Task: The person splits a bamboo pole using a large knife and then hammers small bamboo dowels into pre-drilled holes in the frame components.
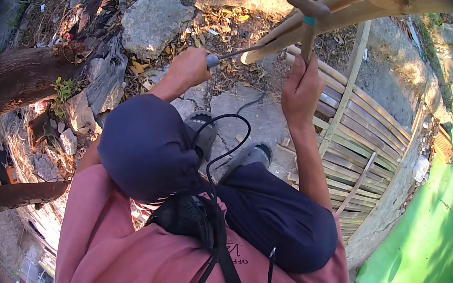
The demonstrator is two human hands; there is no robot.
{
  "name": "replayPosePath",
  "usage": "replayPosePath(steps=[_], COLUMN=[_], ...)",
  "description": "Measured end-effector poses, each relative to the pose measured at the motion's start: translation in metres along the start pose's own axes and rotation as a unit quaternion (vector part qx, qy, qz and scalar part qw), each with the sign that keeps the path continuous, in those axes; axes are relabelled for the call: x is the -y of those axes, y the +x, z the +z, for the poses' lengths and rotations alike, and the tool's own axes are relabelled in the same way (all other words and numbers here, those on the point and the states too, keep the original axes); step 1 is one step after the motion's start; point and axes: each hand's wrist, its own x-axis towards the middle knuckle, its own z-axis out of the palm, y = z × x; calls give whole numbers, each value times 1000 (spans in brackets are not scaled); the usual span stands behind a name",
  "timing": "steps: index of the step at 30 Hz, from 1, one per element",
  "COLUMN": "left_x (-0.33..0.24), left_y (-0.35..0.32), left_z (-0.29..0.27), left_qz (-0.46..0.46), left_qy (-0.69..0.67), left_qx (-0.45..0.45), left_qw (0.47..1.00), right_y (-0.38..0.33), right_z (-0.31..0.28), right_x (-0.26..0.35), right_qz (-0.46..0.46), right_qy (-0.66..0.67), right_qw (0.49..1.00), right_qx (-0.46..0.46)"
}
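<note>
My left hand is closed around the grey handle of a thin metal-shafted tool that looks like a screwdriver. Its shaft points right, with the tip at the near end of a bamboo pole. A dark split line runs along the pole from that end. In my right hand is a hammer with a wooden handle and a teal band below its brownish head. The hammer stands head up, its head overlapping the pole in this view; I cannot tell whether they touch.
A slatted bamboo panel lies to the right, beside a green-painted floor. Rocks, dry leaves and a thick tree trunk are at the left. A black cord loops above my shoes.
</note>
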Motion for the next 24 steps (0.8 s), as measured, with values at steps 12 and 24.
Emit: replayPosePath(steps=[12, 24], left_x=[0, 12], left_y=[-4, 12], left_z=[-2, 18], left_qz=[-15, -19], left_qy=[-32, -7], left_qx=[-4, -13], left_qw=[999, 1000], right_y=[-5, -5], right_z=[0, 8], right_x=[2, -10], right_qz=[72, 44], right_qy=[-16, -79], right_qw=[995, 990], right_qx=[65, 112])
